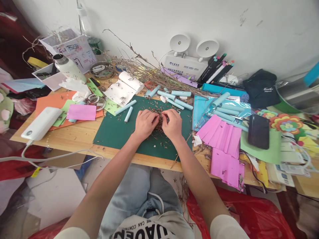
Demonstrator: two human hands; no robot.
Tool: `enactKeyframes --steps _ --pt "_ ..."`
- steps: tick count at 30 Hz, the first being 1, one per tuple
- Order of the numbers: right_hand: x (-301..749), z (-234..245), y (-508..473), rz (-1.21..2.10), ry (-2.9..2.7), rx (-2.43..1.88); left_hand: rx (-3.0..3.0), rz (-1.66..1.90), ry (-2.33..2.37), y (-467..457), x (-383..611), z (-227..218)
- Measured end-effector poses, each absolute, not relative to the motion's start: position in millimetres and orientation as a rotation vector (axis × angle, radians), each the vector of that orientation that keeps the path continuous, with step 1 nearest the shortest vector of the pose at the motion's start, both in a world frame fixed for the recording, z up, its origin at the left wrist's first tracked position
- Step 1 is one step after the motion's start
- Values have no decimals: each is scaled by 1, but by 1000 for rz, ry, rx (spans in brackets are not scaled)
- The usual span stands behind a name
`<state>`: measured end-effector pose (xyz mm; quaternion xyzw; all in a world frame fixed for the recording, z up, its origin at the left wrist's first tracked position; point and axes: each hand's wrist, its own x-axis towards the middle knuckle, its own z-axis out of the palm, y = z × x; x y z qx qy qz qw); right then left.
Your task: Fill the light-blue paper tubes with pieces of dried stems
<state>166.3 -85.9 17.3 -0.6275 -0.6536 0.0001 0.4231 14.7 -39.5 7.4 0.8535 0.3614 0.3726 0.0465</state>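
Observation:
Over the green cutting mat (117,132), my left hand (146,123) and my right hand (171,123) face each other with fingers pinched. Between and below them lies a small heap of dry brown plant bits (158,128). What sits inside each pinch is too small to make out. Loose crumbs are scattered on the mat around the heap. Just beyond my hands are several rolled light-blue paper tubes (183,103), and two more, including a short tube (128,114), rest left of my left hand.
Dry twigs (149,74) lie along the wall behind the mat. Pink paper strips (220,134) and a black phone (258,131) are at right. On the left are a white power bank (41,123), a bottle (69,68) and coloured paper. A white emergency light (185,64) stands at the back.

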Motion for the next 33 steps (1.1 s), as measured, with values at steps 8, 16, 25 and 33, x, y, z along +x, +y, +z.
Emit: enactKeyframes --steps 8,16,25,33 --pt "174 14 -85 61 -1711 -1663 2439 1023 1039 -24 -4 15" --pt "171 22 -89 124 -1720 -1614 2580 838 894 -55 -36 32" --pt "169 20 -88 74 -1691 -1622 2781 669 835 -78 -37 24" --pt "166 27 -92 197 -1629 -1394 2175 985 1100 -62 -25 25"
